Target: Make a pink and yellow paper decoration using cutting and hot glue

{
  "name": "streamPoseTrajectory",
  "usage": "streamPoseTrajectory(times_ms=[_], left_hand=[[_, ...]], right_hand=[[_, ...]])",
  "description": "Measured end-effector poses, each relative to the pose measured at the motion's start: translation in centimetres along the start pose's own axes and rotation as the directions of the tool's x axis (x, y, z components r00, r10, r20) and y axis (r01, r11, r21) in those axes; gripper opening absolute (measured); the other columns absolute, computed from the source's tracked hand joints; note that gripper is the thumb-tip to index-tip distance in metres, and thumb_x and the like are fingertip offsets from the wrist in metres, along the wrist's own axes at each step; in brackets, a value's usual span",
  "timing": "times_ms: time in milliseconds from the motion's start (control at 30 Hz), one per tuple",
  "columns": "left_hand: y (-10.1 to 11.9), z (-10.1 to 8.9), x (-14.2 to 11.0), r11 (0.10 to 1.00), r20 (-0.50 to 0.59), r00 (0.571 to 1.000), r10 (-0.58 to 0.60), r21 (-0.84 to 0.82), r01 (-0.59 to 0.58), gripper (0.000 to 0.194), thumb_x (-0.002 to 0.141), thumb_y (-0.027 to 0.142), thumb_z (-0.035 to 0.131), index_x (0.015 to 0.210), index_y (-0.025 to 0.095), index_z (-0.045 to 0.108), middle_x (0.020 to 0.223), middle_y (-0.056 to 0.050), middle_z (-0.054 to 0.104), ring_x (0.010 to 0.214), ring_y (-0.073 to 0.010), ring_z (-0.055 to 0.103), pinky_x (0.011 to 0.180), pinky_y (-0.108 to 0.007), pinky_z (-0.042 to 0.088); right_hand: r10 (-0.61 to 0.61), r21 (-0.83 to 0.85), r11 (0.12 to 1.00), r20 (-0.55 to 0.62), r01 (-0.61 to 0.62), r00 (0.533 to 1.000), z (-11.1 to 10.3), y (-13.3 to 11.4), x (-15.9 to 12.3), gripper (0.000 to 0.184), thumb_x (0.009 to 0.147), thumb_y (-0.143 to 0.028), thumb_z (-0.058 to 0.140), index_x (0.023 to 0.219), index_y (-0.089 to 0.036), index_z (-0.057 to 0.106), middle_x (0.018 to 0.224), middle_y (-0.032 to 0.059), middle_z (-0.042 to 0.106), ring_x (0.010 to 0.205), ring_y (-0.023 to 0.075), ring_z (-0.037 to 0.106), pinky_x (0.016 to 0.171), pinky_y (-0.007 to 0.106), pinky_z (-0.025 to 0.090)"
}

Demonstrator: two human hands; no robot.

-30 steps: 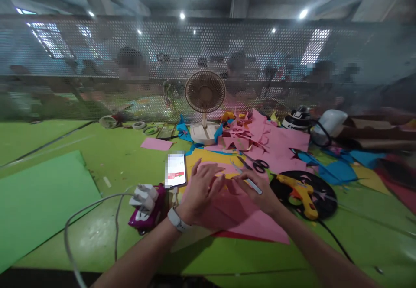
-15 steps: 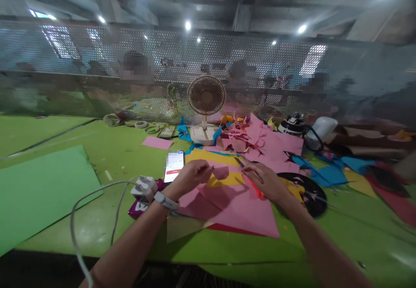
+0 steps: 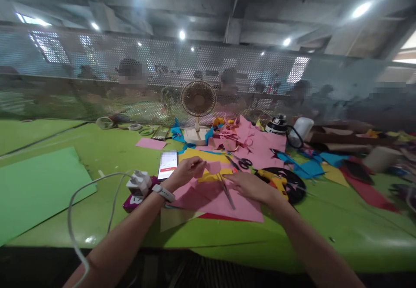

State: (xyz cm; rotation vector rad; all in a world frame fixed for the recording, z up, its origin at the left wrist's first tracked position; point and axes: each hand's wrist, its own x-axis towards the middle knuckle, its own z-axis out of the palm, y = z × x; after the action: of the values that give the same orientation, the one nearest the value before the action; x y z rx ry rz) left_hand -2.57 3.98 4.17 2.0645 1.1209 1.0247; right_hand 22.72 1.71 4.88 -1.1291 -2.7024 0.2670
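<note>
My left hand (image 3: 187,171), with a pale watch on its wrist, pinches a small piece of pink paper (image 3: 213,167) above the sheets. Over the stacked paper, my right hand (image 3: 245,185) has its fingers around slim metal tweezers (image 3: 226,192); the grip is partly hidden, and the tool's back end points towards me. Beneath both hands lie a large pink sheet (image 3: 208,201) and yellow paper (image 3: 208,176). Black-handled scissors (image 3: 244,163) rest just beyond my right hand. A yellow glue gun (image 3: 276,183) lies by a round black tray (image 3: 297,188).
A phone (image 3: 167,165) and a white plug adapter (image 3: 139,183) with a cable lie left of my left hand. Further left is a green sheet (image 3: 42,188). A small fan (image 3: 198,99) stands behind, beside pink paper scraps (image 3: 260,143). Blurred people show behind the perforated screen (image 3: 107,58).
My right hand has moved left and nearer to my left hand, uncovering the scissors' handles. The tweezers now show plainly over the pink sheet. My left hand keeps the pink piece. The view has shifted.
</note>
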Motion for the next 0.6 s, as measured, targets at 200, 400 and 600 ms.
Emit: streamPoseTrajectory(times_ms=[200, 400, 600], left_hand=[[0.0, 0.6, -0.3, 1.0, 0.044, 0.999, 0.006, -0.004, -0.006, 0.034, 0.089, 0.043, 0.043, 0.079, 0.015, 0.059, 0.063, -0.001, 0.06, 0.058, -0.012, 0.054, 0.058, -0.023, 0.044], [-0.5, 0.9, 0.0, 1.0, 0.043, 0.999, 0.007, 0.02, -0.008, 0.029, 0.089, 0.04, 0.044, 0.082, 0.016, 0.058, 0.074, -0.003, 0.063, 0.068, -0.0143, 0.057, 0.063, -0.024, 0.044], [-0.8, 1.4, -0.2, 1.0, 0.085, 0.996, 0.003, -0.015, -0.002, 0.024, 0.09, 0.038, 0.043, 0.084, 0.018, 0.054, 0.074, -0.002, 0.061, 0.066, -0.013, 0.054, 0.063, -0.024, 0.043]], right_hand=[[0.269, -0.097, 0.956, -0.094, -0.278, 0.958, -4.4, 2.3, -4.2, 0.032, 0.089, -0.043, 0.042, 0.083, -0.02, 0.064, 0.077, 0.0059, 0.069, 0.07, 0.0202, 0.062, 0.056, 0.026, 0.035], [0.726, -0.033, 0.677, -0.14, -0.736, 0.674, -1.6, 8.1, -9.5, 0.051, 0.069, -0.071, 0.05, 0.059, -0.021, 0.053, 0.054, 0.0024, 0.06, 0.052, 0.0195, 0.054, 0.046, 0.026, 0.024], [0.788, 0.185, 0.616, -0.165, -0.766, 0.594, 1.9, 11.1, -10.5, 0.039, 0.064, -0.057, 0.061, 0.058, -0.019, 0.055, 0.054, 0.003, 0.059, 0.053, 0.0196, 0.053, 0.046, 0.026, 0.025]])
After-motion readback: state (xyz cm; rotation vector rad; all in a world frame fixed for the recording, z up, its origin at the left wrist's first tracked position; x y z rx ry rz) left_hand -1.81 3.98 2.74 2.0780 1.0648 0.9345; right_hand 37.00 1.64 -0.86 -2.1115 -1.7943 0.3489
